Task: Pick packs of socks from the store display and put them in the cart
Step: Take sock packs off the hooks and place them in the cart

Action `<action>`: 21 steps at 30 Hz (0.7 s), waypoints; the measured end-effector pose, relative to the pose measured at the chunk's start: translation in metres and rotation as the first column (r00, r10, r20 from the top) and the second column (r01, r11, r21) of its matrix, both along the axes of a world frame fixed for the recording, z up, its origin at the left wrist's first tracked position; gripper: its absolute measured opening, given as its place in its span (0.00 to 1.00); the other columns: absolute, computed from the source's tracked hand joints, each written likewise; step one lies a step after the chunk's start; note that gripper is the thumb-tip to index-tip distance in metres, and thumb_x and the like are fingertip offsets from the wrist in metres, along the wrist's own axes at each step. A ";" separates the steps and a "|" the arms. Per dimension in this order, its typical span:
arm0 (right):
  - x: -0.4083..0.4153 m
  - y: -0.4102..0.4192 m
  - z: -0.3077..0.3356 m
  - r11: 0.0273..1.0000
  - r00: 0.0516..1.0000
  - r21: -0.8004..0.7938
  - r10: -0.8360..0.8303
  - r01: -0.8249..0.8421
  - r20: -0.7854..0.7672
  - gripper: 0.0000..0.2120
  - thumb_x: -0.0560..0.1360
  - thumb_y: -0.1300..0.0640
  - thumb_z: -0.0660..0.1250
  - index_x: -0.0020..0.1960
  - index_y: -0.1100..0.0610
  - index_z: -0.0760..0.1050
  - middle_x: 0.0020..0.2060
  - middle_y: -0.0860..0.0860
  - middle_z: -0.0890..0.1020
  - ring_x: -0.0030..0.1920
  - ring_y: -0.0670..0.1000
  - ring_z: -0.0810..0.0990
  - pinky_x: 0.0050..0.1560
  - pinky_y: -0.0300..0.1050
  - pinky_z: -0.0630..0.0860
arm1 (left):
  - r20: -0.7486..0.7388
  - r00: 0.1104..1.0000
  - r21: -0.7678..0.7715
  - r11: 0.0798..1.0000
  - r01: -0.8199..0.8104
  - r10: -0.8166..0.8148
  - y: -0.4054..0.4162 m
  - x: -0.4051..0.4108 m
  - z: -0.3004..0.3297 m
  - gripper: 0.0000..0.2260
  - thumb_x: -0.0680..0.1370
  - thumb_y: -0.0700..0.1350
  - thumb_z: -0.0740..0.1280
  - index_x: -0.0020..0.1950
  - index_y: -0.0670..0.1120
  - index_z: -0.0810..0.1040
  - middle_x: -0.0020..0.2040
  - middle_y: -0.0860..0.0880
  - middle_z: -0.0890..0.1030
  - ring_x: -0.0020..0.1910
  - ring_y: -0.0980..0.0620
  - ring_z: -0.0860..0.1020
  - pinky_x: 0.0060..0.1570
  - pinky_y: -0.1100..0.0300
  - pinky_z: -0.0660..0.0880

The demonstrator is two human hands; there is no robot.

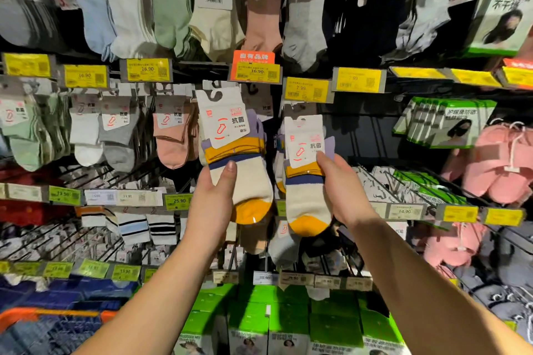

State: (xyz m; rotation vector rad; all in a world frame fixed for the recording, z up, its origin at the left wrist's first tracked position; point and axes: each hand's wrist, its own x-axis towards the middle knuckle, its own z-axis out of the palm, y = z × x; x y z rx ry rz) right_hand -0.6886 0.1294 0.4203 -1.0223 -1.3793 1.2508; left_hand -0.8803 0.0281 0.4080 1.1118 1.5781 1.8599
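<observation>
Two matching packs of cream socks with yellow toes and navy and yellow bands are held up before a wall of hanging socks. The left pack [235,158], at the centre of the view, is pinched by the left hand [215,196] from 7 o'clock, thumb across the cream front. The right pack [307,176], just beside it at 3 o'clock, is pinched by the right hand [343,190] from 4 o'clock, thumb on its white card label. Whether either card hook is off its display peg cannot be told. The packs are judged light, soft and floppy, not fragile; a pinch near the stiff card would be steadiest. An orange-rimmed cart [43,315] is glimpsed at 8 o'clock, well below.
</observation>
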 end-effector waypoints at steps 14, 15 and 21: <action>-0.019 0.048 0.025 0.991 0.976 0.107 -0.101 0.082 0.192 0.22 0.82 0.41 0.57 0.68 0.53 0.75 0.60 0.49 0.82 0.60 0.53 0.80 0.65 0.57 0.75 | -0.066 0.997 -0.013 1.000 0.025 -0.025 -0.001 0.006 0.008 0.19 0.83 0.56 0.62 0.73 0.54 0.71 0.65 0.55 0.80 0.64 0.53 0.77 0.59 0.57 0.72; -0.020 0.051 0.025 0.992 0.978 0.102 -0.096 0.078 0.187 0.23 0.82 0.40 0.57 0.69 0.53 0.74 0.60 0.49 0.82 0.60 0.54 0.80 0.66 0.58 0.74 | -0.061 0.998 -0.006 1.000 0.025 -0.025 -0.001 0.005 0.007 0.19 0.83 0.56 0.62 0.73 0.54 0.71 0.65 0.56 0.80 0.64 0.54 0.77 0.58 0.59 0.73; -0.018 0.060 0.023 0.991 0.986 0.084 -0.113 0.104 0.121 0.23 0.78 0.38 0.59 0.64 0.52 0.77 0.57 0.50 0.84 0.57 0.54 0.81 0.65 0.60 0.75 | -0.058 0.998 -0.003 0.999 0.033 -0.033 -0.002 0.006 0.007 0.17 0.82 0.57 0.63 0.71 0.56 0.72 0.61 0.60 0.81 0.60 0.60 0.78 0.55 0.64 0.73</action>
